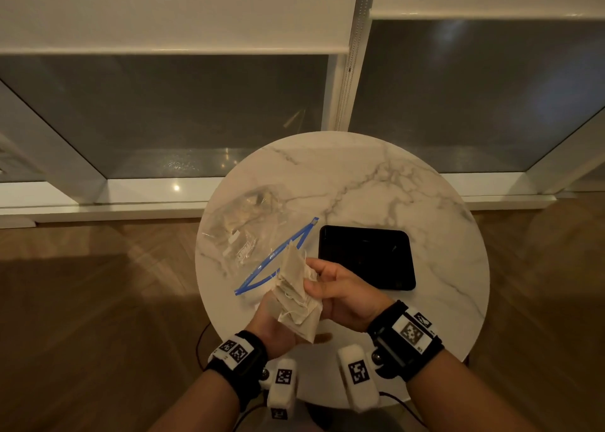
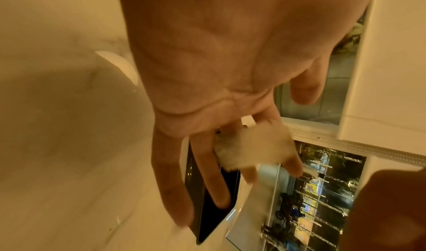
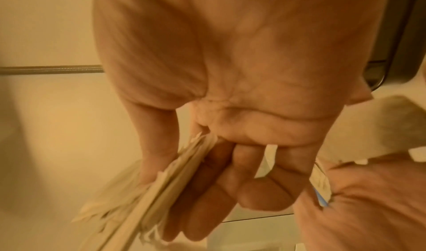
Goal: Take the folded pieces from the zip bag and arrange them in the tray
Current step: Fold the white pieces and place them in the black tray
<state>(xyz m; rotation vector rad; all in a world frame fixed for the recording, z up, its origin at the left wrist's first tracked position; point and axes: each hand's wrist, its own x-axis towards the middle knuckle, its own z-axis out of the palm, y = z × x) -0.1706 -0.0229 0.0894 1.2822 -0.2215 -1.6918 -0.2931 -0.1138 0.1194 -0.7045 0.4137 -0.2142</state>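
A stack of folded beige cloth pieces [image 1: 296,287] is held upright over the front of the round marble table [image 1: 376,182]. My right hand [image 1: 316,277] pinches the stack [image 3: 159,185] between thumb and curled fingers. My left hand [image 1: 273,325] lies under the stack's lower end, its fingers [image 2: 219,191] fairly straight, with cloth [image 2: 253,149] resting against them. The clear zip bag [image 1: 248,232] lies on the left of the table, its blue zip mouth [image 1: 278,259] gaping open and more beige pieces showing inside. The black tray [image 1: 366,258] sits empty just to the right of the hands.
The table is small, and its front edge is close to my wrists. Wooden floor [image 1: 98,300] surrounds it, with a window wall [image 1: 196,120] behind. Bare marble lies behind the tray and the bag. Thin cables hang below the table's front edge.
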